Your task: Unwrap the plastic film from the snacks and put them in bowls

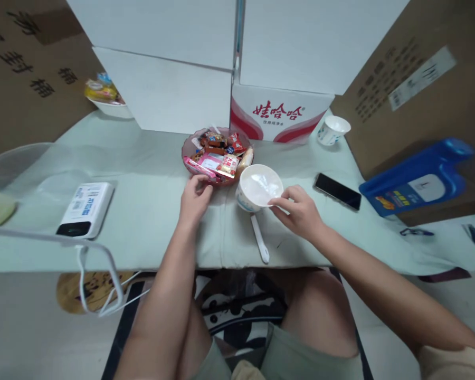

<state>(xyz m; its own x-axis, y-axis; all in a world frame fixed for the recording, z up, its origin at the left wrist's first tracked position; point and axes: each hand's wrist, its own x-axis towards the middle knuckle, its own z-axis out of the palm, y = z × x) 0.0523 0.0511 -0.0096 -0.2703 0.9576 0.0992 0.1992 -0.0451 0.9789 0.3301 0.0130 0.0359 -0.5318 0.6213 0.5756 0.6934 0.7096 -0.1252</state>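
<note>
My right hand [298, 212] pinches the rim of a white paper bowl [261, 184] with a printed outside. The paper bowl is tilted toward me, and its pale inside shows. My left hand [196, 198] is at the front left edge of a pinkish clear bowl [188, 145] full of wrapped snacks. Its thumb and forefinger are curved and apart, nothing visible between them; contact with that bowl is unclear. A pink snack packet [201, 170] lies just above its fingertips. Below the paper bowl, a white plastic utensil [260, 240] rests on the cloth, its upper end hidden.
A black phone [338, 191], a blue bottle [419, 179] and a paper cup [333, 131] are to the right. On the left are a white power bank [86, 210], a clear container [19, 169] and a snack bowl [114, 109]. Cartons and white panels [174, 95] border the table.
</note>
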